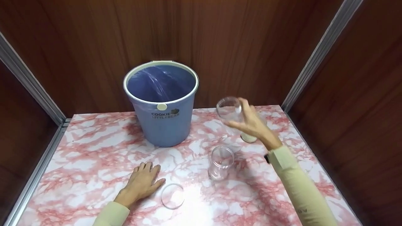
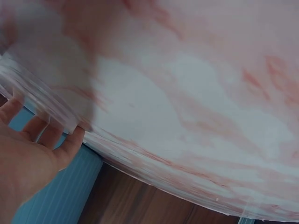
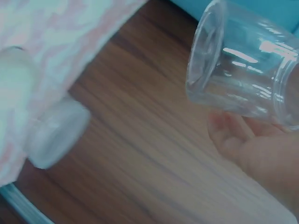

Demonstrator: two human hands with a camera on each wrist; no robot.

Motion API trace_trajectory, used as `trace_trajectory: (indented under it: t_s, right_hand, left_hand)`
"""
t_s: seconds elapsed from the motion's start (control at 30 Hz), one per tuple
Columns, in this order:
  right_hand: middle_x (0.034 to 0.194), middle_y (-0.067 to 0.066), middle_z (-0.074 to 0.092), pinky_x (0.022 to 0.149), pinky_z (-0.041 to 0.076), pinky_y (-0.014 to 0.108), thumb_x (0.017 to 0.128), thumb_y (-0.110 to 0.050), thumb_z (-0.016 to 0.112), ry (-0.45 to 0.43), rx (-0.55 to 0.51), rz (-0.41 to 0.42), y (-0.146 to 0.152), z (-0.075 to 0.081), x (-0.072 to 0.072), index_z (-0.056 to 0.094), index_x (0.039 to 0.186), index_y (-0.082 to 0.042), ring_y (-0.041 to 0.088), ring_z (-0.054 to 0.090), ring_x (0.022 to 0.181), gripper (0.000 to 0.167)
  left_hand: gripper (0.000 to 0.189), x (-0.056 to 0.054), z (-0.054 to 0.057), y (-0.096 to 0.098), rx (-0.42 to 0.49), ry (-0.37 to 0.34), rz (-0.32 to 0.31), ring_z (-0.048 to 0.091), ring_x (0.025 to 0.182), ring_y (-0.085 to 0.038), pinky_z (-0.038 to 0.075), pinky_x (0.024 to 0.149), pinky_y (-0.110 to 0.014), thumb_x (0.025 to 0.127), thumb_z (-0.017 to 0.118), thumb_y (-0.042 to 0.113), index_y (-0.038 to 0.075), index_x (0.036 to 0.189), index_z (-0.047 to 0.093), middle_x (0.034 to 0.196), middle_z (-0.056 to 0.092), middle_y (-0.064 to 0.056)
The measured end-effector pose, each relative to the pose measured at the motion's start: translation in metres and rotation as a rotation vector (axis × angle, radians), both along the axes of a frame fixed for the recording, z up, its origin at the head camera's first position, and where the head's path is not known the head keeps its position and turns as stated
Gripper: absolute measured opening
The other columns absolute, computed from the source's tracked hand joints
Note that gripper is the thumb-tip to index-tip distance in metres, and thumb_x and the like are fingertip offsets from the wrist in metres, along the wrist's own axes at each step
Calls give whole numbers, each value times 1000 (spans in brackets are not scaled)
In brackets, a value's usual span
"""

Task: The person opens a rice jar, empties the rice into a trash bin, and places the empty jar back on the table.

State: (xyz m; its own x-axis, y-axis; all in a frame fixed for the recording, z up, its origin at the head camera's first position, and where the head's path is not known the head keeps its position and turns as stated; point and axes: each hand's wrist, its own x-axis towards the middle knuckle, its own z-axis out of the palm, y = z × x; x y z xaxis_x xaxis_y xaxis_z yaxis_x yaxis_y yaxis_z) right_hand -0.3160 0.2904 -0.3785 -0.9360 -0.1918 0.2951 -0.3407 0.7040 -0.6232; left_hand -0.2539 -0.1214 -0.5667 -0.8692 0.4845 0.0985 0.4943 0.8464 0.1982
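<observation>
My right hand [image 1: 251, 121] holds a clear plastic jar [image 1: 229, 110] above the table, right of the bin. In the right wrist view the clear jar [image 3: 243, 65] lies tilted on its side above the fingers. Below it in the head view, a second clear jar [image 1: 221, 163] stands on the table. Partly behind my right forearm is another clear container with a pale base [image 1: 249, 137]. My left hand [image 1: 141, 182] rests palm down on the table, fingers spread. Beside its thumb lies a clear round rim [image 1: 172, 196]; whether it is a lid or a ring is unclear.
A blue bin [image 1: 163, 122] with a cream rim and a clear liner stands at the back, left of the jars. The marbled pink and white table [image 1: 94, 131] is closed in by brown wood panels [image 1: 94, 37] with metal corner strips.
</observation>
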Motion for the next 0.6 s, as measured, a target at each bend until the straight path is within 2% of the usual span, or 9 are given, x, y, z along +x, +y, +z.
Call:
trace_trajectory:
  t_s: [0.1,0.2,0.33,0.43,0.6]
  right_hand:
    - [133,19,52,100,44,57,75,-52,80,-53,3,-32,13,-23,11,30,146,-13,37,54,120,95]
    - [142,22,46,107,38,59,76,-50,80,-106,-35,-44,24,-45,22,27,147,-11,39,46,131,97]
    - [132,25,51,97,45,52,74,-40,84,-120,-70,-39,36,-71,32,33,141,-4,36,53,117,92]
    - [121,24,55,88,46,46,73,-34,86,-112,-57,-22,40,-88,35,38,136,-1,32,55,103,86]
    - [125,22,56,92,48,50,73,-30,87,-123,-94,6,43,-109,37,41,135,-4,36,56,113,81]
  left_hand:
    - [53,0,-1,0,-2,7,-1,50,104,-31,42,84,-48,93,55,56,15,127,56,118,55,-12]
    - [53,-1,-1,1,-1,-3,-8,50,105,-31,42,86,-48,93,54,57,16,127,56,119,54,-12]
    - [54,-2,-2,0,6,-34,-15,48,106,-30,41,87,-47,94,52,57,16,129,55,121,54,-11]
    - [53,-2,-3,-1,9,-38,-15,48,105,-29,41,86,-47,94,52,57,16,128,55,121,53,-11]
    - [50,-3,-4,-4,20,10,-14,49,103,-30,41,84,-48,94,54,56,16,124,56,117,54,-11]
